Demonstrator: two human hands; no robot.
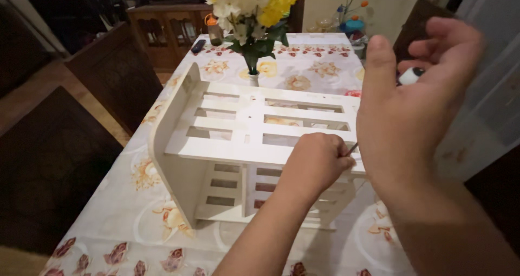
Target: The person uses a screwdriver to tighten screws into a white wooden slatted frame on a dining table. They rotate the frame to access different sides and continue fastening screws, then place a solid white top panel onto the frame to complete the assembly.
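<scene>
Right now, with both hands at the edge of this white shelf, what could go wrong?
1. The left hand pinches what looks like a thin metal tip at the shelf edge; a slip may jab the fingers.
2. The right hand holds a tool handle high and close to the camera, hiding the work point.
3. The flower vase stands just behind the shelf; a push may tip it.

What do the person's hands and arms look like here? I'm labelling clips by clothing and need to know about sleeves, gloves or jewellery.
Both hands are bare: no gloves on the left hand or the right hand. Both forearms are uncovered as far as the picture shows, with no sleeve edge in view. No rings, watch or bracelet can be seen on either.
</scene>
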